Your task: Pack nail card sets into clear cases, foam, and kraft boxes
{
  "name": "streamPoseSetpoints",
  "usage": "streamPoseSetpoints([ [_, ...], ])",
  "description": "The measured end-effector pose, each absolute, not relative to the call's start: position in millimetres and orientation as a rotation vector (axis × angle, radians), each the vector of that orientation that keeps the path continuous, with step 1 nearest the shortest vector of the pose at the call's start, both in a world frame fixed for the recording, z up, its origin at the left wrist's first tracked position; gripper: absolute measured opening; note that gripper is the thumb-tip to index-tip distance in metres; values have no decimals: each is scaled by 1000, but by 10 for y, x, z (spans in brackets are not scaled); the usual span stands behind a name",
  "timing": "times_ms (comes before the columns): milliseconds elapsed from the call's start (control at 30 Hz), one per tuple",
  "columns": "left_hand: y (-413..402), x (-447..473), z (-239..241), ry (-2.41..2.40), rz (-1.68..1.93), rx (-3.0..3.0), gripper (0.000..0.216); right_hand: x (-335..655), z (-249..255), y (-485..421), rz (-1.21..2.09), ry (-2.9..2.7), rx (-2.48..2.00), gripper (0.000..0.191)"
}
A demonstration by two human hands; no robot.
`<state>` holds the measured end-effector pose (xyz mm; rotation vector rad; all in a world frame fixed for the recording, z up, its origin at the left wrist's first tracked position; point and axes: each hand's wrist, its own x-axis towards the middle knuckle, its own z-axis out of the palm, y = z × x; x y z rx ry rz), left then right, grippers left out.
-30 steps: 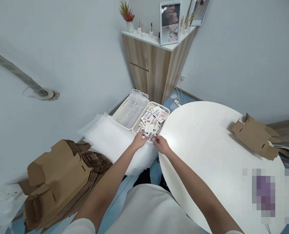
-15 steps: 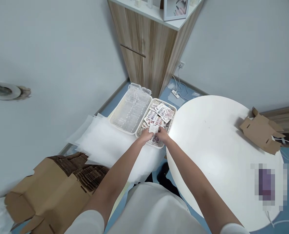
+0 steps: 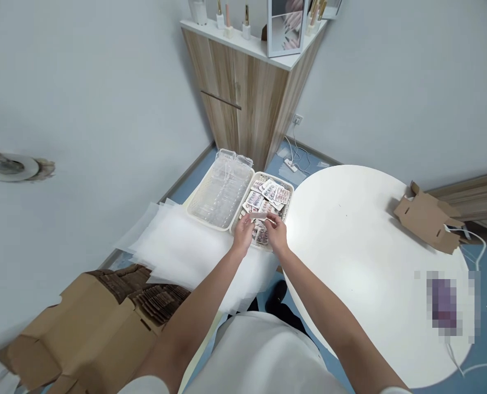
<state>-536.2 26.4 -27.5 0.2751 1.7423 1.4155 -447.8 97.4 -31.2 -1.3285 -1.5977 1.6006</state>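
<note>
Both my hands reach over a white basket (image 3: 289,190) filled with several small printed cards of press-on nails. My left hand (image 3: 243,235) and my right hand (image 3: 277,232) pinch the two ends of one small card (image 3: 260,215) and hold it edge-on just above the pile. To the left of this basket stands a second white basket (image 3: 194,203) stacked with clear plastic cases. Both baskets rest on a surface covered with white foam sheets (image 3: 178,251).
A round white table (image 3: 362,257) lies to the right, with a folded cardboard box (image 3: 426,216) at its far edge. A stack of flat cardboard boxes (image 3: 91,323) is at the lower left. A wooden cabinet (image 3: 247,98) stands in the corner, a power strip (image 3: 289,164) on the floor.
My hands drew slightly back from the pile and turned the card edge-on between them. The camera tilted, so the cabinet top came back into view.
</note>
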Motion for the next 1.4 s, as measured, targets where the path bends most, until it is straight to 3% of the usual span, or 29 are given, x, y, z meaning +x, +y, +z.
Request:
streamPoseSetpoints([
  [133, 156, -5153, -236, 1520, 1767, -28, 40, -4306, -204, 780, 1629, -1381, -1316, 34],
  [367, 64, -4871, -189, 1400, 1812, -132, 32, -3932, -90, 690, 1686, -1167, -1256, 27],
  [933, 303, -3486, 89, 1467, 1493, 418, 32, -2126, 326, 910, 1542, -1151, -1274, 35],
  [1167, 364, -2902, 218, 1443, 1333, 735, 49, -1409, 372, 971, 1540, -1209, -1247, 34],
  [1400, 284, -2589, 257, 1410, 1220, 919, 48, -941, 322, 923, 1638, -1213, -1164, 33],
])
